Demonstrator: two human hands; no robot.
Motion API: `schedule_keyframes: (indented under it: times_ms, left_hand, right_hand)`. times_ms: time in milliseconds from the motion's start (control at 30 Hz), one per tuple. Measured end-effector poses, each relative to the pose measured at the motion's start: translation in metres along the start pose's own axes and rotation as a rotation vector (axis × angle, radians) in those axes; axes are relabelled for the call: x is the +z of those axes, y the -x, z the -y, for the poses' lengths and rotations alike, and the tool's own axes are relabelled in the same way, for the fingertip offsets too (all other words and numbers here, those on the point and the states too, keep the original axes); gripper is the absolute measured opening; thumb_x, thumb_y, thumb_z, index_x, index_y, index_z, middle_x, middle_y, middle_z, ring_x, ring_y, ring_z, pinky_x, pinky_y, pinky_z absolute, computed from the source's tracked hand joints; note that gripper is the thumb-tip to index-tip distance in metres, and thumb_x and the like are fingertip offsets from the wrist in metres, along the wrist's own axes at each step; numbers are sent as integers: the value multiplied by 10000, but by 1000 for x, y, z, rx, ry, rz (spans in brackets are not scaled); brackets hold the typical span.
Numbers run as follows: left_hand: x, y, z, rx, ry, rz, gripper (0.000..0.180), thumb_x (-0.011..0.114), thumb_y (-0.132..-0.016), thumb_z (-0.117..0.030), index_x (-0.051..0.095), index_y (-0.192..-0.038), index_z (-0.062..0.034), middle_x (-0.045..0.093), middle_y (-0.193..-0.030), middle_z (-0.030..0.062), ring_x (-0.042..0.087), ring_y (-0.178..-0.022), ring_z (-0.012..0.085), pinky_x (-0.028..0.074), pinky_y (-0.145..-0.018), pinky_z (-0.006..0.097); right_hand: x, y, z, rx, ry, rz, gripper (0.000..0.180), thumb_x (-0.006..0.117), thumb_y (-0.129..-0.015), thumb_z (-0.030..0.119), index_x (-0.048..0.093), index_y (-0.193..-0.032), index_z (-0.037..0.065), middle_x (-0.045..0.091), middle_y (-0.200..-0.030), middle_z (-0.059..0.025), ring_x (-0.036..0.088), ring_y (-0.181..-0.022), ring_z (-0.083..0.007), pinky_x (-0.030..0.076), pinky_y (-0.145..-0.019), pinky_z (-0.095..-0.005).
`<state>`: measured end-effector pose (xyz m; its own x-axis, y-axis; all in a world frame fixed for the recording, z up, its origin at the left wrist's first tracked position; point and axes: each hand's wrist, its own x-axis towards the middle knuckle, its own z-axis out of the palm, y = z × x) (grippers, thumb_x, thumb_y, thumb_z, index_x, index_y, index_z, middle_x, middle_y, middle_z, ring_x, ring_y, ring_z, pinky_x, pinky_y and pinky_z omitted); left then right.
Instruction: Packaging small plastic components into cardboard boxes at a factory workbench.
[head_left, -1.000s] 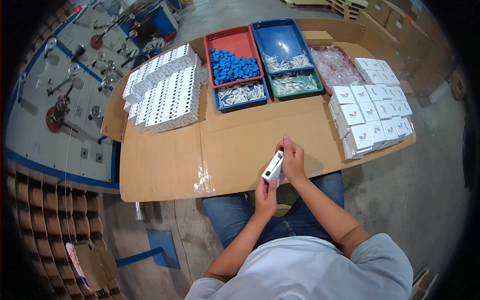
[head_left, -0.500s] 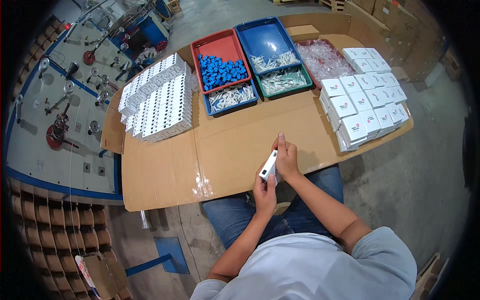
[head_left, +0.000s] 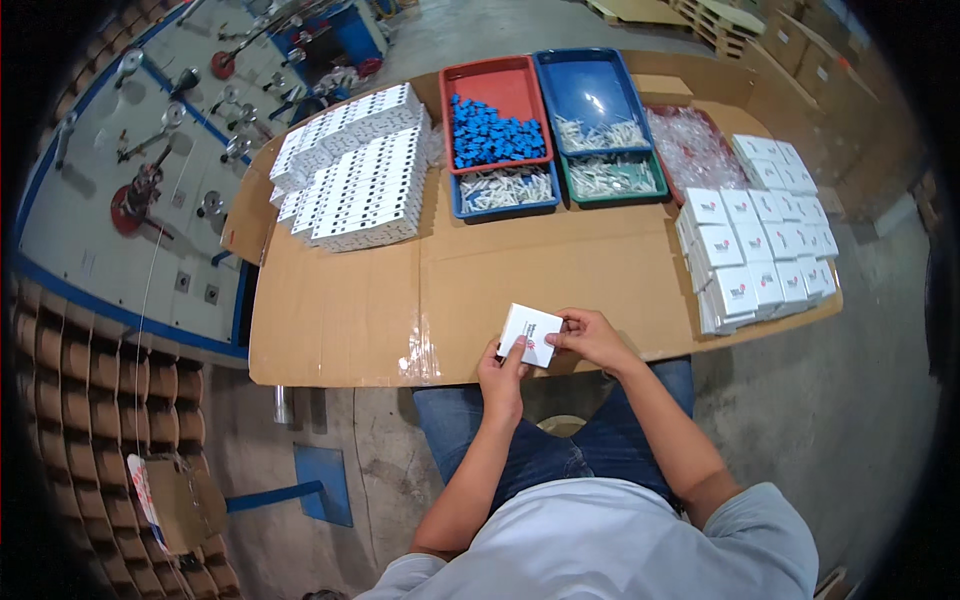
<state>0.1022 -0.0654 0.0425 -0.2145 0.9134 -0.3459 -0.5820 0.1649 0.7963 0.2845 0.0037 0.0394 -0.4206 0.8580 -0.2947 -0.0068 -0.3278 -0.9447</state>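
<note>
Both hands hold a small white box (head_left: 530,334) just above the near edge of the cardboard-covered table (head_left: 560,270). My left hand (head_left: 502,375) grips its lower left side from below. My right hand (head_left: 590,338) pinches its right edge with the fingertips. The box's broad face with a small red mark is turned up toward the camera.
Stacks of flat white cartons (head_left: 350,180) lie at the far left. A red tray of blue parts (head_left: 492,115), a blue tray (head_left: 590,100) and a green tray (head_left: 612,178) of white parts sit at the back. Finished white boxes (head_left: 755,235) fill the right side, behind them clear bags (head_left: 690,145).
The box was held on edge, narrow side up; now it is turned so its broad face shows. Both hands stay at the table's near edge.
</note>
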Motion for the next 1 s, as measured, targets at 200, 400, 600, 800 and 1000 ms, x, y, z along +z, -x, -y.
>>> schedule_keyframes:
  times_ms: [200,400,600,800,1000]
  left_hand:
    - [-9,-7,17,142,-216,-184,400,798,-953,-248,554,-1159,-6,653,-1104,100,630,-916,128,535,-756,271]
    - [2,15,-39,194,-100,-13,348,683,-1035,-210,532,-1265,3,633,-1103,84,612,-996,143,514,-885,289]
    - [32,90,-176,292,511,568,265,606,-1072,-341,587,-1101,-79,562,-915,57,473,-748,163,404,-693,321]
    - [73,61,-249,796,969,1242,354,781,-946,-360,669,-1109,-67,688,-762,96,645,-519,139,515,-453,191]
    - [55,54,-260,675,1234,1036,300,800,-911,-156,621,-996,70,673,-747,105,627,-509,118,493,-414,208]
  right_hand:
    - [46,18,20,-555,758,-46,658,785,-805,94,565,-1423,46,540,-1456,-244,553,-1328,-422,462,-1119,-426]
    - [50,-3,22,-178,491,-25,428,709,-926,77,616,-1341,27,610,-1289,-201,628,-1122,-296,504,-937,-376]
    - [43,-74,34,-570,585,-274,222,706,-974,123,675,-1154,-3,549,-887,-62,564,-821,-178,456,-718,-320]
    - [81,-210,102,-616,505,-253,328,752,-959,150,684,-1243,1,759,-1052,-60,670,-922,-110,534,-829,-287]
    - [129,-382,146,-757,486,-168,289,819,-882,192,637,-944,-24,691,-821,-66,598,-754,-114,486,-684,-295]
